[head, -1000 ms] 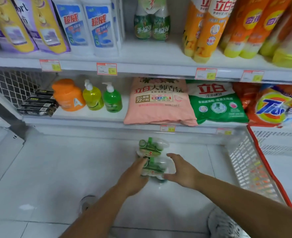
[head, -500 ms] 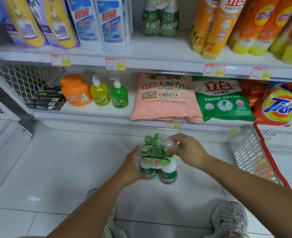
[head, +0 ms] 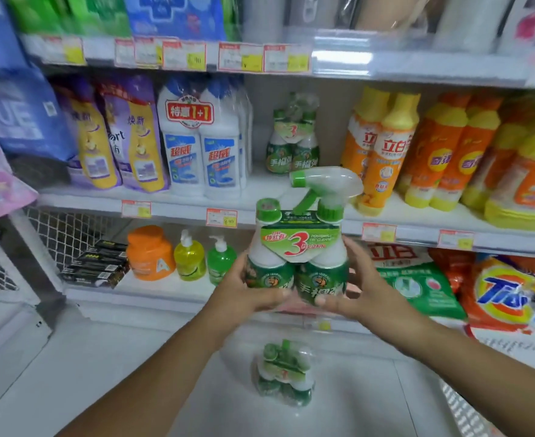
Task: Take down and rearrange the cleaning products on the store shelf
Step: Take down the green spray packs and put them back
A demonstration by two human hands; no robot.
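Head view: left hand [head: 244,298] and right hand [head: 359,294] each keep a clamped grip on the spray-bottle pack [head: 297,247], held upright before the shelf [head: 291,190]; another pack [head: 283,373] stands on the floor [head: 118,373].

A green-and-white spray pack [head: 297,247] is held upright in mid-air before the shelves: shrink-wrapped bottles, one capped, one with a clear trigger head and green nozzle, joined by a green card with a red "3". A second pack [head: 283,373] of the same kind stands on the white floor straight below it. A third pack [head: 293,137] stands upright at the back of the middle shelf [head: 291,209], between white bottles and orange ones.
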